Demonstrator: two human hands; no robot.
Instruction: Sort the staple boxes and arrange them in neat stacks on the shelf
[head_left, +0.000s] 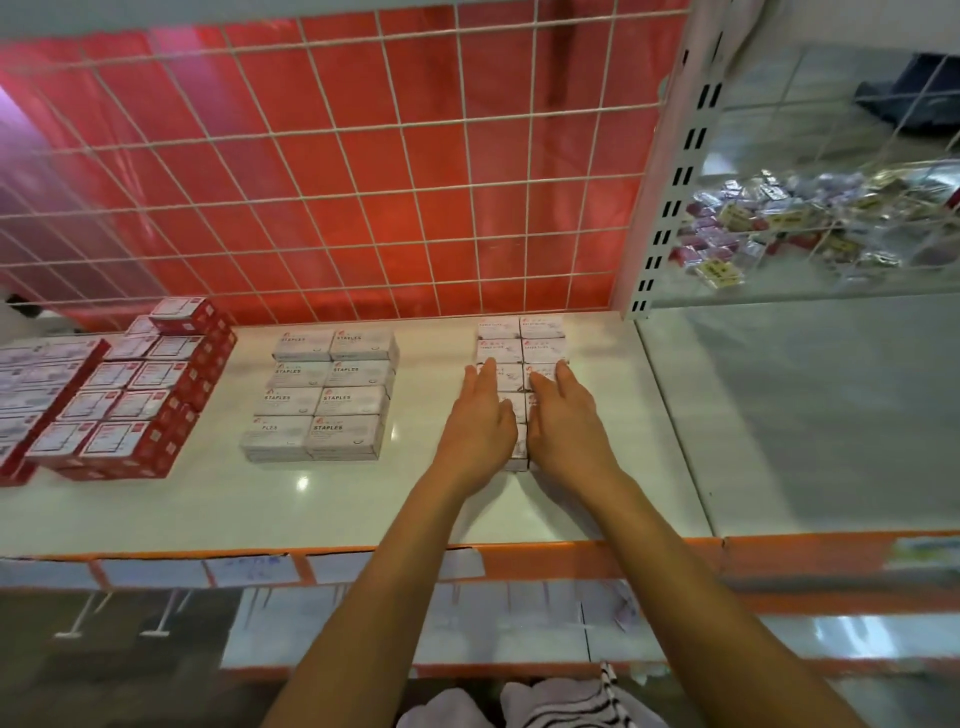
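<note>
Both of my hands are down on the stacks. The left hand and right hand lie palm down with fingers straight and close together, flat on top of the small white box block. Neither hand grips anything. The left hand covers the left column and the right hand covers the right column. The thumbs sit near the seam between the columns. The fingertips reach about the middle rows, so the near rows are mostly hidden under my palms and I cannot count them.

This block is two columns wide and runs near to far. It sits right of centre on the white shelf, with its far end close to the wire grid and a red sheet behind that.

Left of my hands, well apart, is a tidy block of white STAPLES boxes, two across and four deep, with the labels facing up. Further left are the red-and-white boxes in stacked rows, with one extra box on top at the far end. At the far left, more boxes are cut off by the frame edge.

An orange strip with paper tags runs along the shelf's near edge. A slotted white post stands to the right. Past it, in the next bay, there is a loose pile of small packets. A striped cloth shows at the bottom edge.
</note>
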